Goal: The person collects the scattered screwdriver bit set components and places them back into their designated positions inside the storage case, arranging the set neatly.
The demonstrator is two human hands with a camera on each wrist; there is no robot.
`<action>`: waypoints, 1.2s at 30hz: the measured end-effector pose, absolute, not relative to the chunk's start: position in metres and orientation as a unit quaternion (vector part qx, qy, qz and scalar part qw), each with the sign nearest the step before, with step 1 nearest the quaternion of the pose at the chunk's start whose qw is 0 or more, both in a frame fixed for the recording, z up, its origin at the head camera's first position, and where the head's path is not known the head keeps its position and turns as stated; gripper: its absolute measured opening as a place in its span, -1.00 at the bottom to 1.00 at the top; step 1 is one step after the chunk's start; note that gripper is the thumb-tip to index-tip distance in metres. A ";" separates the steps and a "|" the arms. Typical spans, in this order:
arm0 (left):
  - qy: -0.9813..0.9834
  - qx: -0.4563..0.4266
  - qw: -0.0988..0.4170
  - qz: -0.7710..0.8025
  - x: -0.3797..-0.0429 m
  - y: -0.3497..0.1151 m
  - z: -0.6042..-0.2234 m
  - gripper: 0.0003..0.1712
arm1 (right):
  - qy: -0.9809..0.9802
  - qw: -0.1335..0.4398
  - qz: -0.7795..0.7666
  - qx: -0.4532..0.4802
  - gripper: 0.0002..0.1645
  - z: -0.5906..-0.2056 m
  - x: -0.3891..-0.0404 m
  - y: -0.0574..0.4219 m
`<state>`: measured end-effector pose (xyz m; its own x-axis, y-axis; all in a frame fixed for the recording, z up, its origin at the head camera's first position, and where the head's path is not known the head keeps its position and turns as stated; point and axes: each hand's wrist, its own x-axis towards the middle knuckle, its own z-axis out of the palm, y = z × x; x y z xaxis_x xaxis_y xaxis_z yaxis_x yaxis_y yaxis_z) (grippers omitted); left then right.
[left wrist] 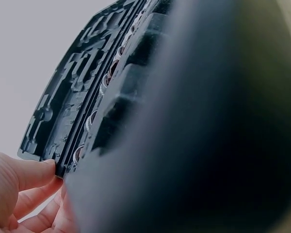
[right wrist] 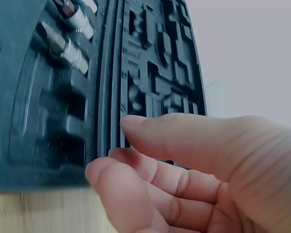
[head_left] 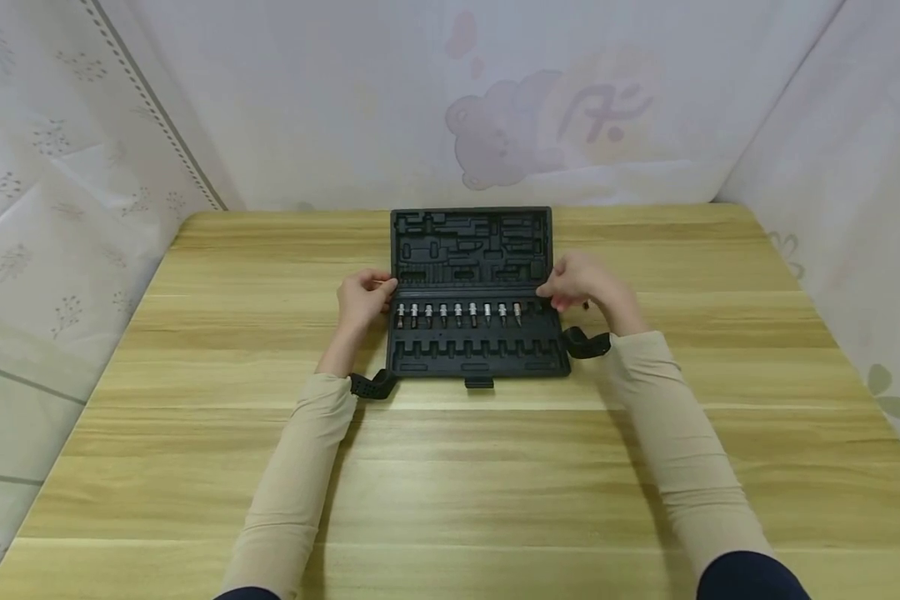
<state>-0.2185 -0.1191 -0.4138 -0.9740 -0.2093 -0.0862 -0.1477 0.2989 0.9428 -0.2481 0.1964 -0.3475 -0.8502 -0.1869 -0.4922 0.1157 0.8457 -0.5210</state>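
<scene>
An unfolded black plastic bit case [head_left: 480, 358] lies on the wooden table, its lid tilted back. Silver socket bits [head_left: 458, 314] stand in a row in its base, just below the hinge. My left hand [head_left: 362, 298] pinches the left edge of the case at the hinge, thumb [left wrist: 36, 174] on top and fingertips lower down. At the opposite end my right hand [head_left: 581, 282] has its fingers loosely bent, nothing visible between them. Its thumb [right wrist: 155, 133] reaches over the hinge and its fingertips overlap the case edge in the right wrist view.
Black wrist mounts [head_left: 373, 384] hang beside the case's front corners. A latch tab [head_left: 479, 383] juts from its front edge. The wooden table [head_left: 457, 483] spreads around the case, with patterned cloth [head_left: 330, 108] behind and on both sides.
</scene>
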 end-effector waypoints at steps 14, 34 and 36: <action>-0.806 0.114 0.017 -0.581 -0.218 -0.120 -0.412 -0.78 | 0.916 0.222 -0.335 -0.001 -0.67 -0.345 -0.241 0.231; -0.807 0.117 0.017 -0.578 -0.219 -0.120 -0.413 -0.79 | 0.928 0.137 -0.344 0.047 -0.70 -0.354 -0.236 0.269; -0.807 0.118 0.017 -0.579 -0.219 -0.119 -0.413 -0.79 | 0.929 0.131 -0.343 0.050 -0.71 -0.356 -0.236 0.271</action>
